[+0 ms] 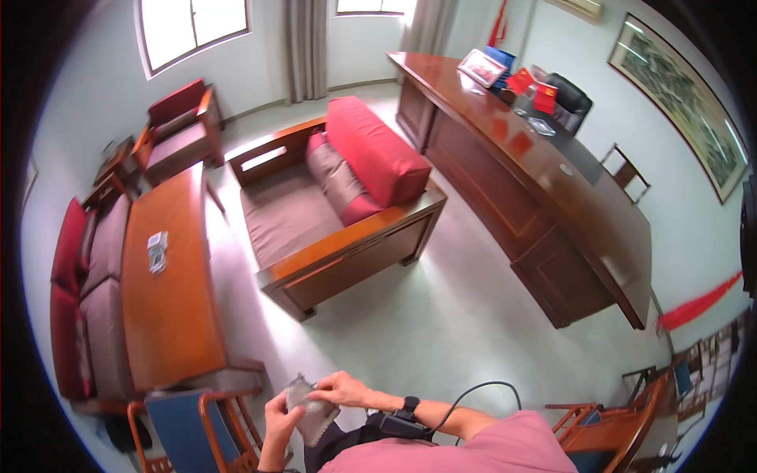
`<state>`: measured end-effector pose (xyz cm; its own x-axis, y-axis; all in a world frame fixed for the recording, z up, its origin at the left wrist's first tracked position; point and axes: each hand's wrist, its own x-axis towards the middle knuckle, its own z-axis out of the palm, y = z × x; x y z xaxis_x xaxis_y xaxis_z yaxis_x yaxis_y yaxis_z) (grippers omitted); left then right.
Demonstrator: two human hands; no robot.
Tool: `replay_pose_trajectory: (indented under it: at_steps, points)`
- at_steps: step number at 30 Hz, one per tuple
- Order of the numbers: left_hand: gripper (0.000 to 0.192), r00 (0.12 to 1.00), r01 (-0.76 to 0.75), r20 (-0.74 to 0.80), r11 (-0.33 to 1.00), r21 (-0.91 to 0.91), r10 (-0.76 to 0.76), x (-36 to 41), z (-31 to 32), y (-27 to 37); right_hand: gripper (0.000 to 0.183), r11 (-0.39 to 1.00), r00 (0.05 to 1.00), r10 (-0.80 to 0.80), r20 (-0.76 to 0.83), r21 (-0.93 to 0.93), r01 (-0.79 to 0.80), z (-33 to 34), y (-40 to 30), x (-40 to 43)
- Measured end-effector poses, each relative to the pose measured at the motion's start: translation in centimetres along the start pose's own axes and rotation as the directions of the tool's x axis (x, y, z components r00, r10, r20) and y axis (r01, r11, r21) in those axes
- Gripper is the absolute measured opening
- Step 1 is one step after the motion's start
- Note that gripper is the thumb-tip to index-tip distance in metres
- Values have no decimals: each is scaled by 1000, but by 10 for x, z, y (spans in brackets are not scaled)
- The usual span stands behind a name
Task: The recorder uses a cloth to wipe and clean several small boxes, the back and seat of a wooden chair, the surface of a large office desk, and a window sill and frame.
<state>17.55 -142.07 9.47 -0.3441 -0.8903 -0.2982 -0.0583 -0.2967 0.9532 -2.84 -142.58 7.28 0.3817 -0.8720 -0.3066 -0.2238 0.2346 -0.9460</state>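
A small grey cloth (pixel 317 421) with a zigzag-cut edge hangs in front of my body, low in the view. My left hand (pixel 285 415) grips its left side, thumb on top. From the right, my right hand (pixel 344 390) pinches the upper part of the cloth between thumb and fingers. The cloth looks bunched at its top and spread lower down. A black watch-like band (pixel 410 405) is on my right wrist, close to a dark box-shaped device (pixel 402 425) with a black cable.
Ahead stands a wooden armchair with a red back cushion (pixel 378 154). A wooden coffee table (pixel 171 295) and a sofa (pixel 100 319) are at left. A large wooden desk (pixel 473 136) runs along the right. Wooden chairs with blue seats (pixel 189 423) stand near me on both sides.
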Motion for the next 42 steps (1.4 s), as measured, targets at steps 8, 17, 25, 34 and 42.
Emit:
replay_pose_trajectory:
  at_steps: [8,17,25,34,42]
  points:
    - [26,998,-28,-60,996,-86,23,111,-42,-8,22,922,975,-178,-134,323,213,-44,2,89]
    - [37,900,-23,419,949,315,-118,272,-21,51,23,984,876,-177,-448,-85,156,-152,-57,106]
    - [31,582,-408,806,820,401,-104,352,110,80,16,968,604,-42,-795,116,221,-222,-24,27]
    - [18,391,-706,868,705,67,308,395,348,106,22,777,636,207,-743,520,354,-352,37,-104]
    - [16,508,-409,861,873,266,-24,417,497,123,62,767,764,30,-645,505,396,-459,68,-205]
